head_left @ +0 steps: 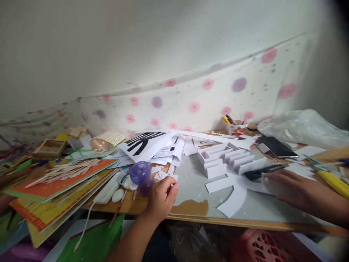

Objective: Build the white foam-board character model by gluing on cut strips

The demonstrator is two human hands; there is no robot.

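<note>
A: What is located nearest the camera?
B: The left forearm [136,236], extended up from 6 o'clock of the view. The left hand [163,198] is positioned over the front table edge [218,218], with fingers curled and thumb brought close to the index finger; whether anything is pinched cannot be told.

A: Where is the white paper structure [218,158]?
B: It is seated on the grey cutting mat [188,178] and is taken as the clock centre. Its strips are stood on edge; a flat curved piece [236,198] is extended toward 6 o'clock, its tip near the front edge.

A: And the right hand [297,189]?
B: It is held at 4 o'clock, blurred, fingers stretched toward a dark tool [261,171] and white paper. Whether either is gripped cannot be told.

A: Where is mat surface exposed?
B: At 9 o'clock, between structure and left hand, and at 5 o'clock, along the front edge. A brown patch [191,207] is shown at 7 o'clock.

A: How are the other sides bounded?
B: By the purple container [140,174] and printed sheets [148,145] at 9, the cup [236,128] at 12, and the black flat object [278,146] at 2.
</note>
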